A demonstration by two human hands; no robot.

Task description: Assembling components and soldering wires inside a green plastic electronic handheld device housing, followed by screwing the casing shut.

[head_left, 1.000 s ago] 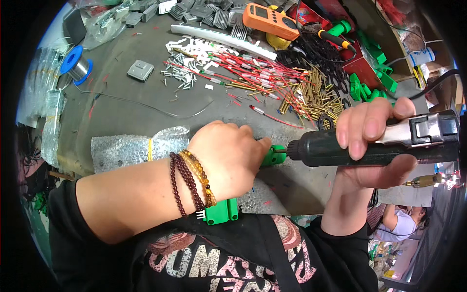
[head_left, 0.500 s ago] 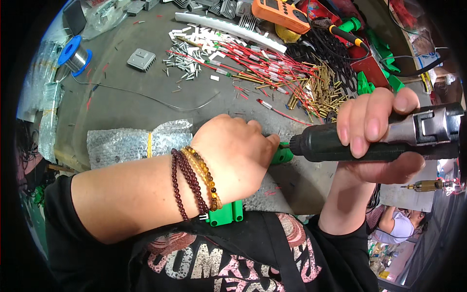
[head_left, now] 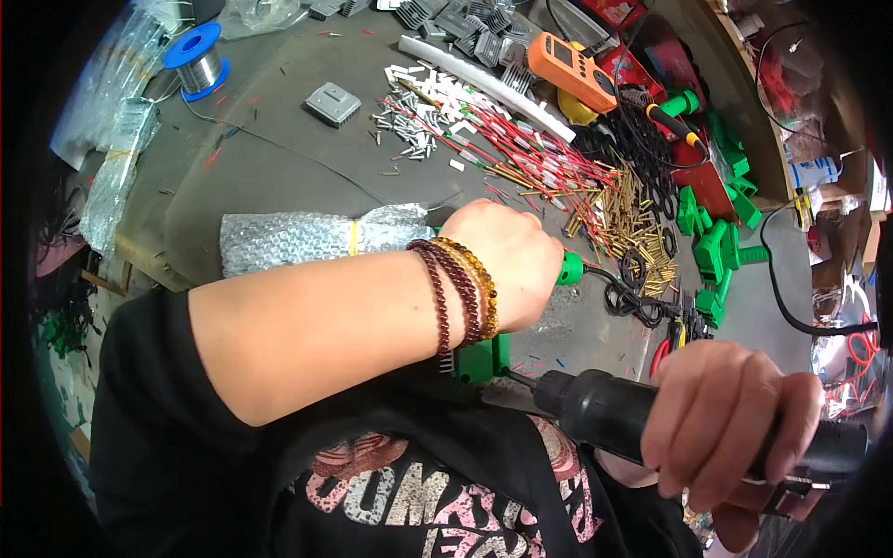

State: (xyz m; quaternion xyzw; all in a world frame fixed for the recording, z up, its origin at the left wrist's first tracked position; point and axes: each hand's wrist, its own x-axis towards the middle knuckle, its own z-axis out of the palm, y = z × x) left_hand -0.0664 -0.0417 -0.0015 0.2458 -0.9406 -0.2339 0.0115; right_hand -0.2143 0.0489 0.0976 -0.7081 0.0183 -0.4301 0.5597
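My left hand (head_left: 507, 265), with beaded bracelets at the wrist, is closed over a green plastic housing (head_left: 476, 363). Most of the housing is hidden under the hand; a green end with a black cable (head_left: 600, 274) shows beyond the fingers. My right hand (head_left: 730, 423) is wrapped round a black electric screwdriver (head_left: 605, 409), held nearly level at the lower right. Its thin bit reaches the near right corner of the green housing, apparently touching it; the screw itself is too small to make out. Just left of the left hand lies a bubble-wrapped bundle (head_left: 288, 244) with a yellow band.
Across the table lie red wires (head_left: 521, 144), brass pins (head_left: 628, 219), silver screws (head_left: 409, 130) and a grey metal block (head_left: 332, 104). An orange multimeter (head_left: 572, 70) is at the back. Green parts (head_left: 716, 251) sit to the right; a solder spool (head_left: 197, 65) stands far left.
My right hand has brought the screwdriver down and nearer to me, its bit going from the housing's far end to its near corner. The whole view has shifted slightly.
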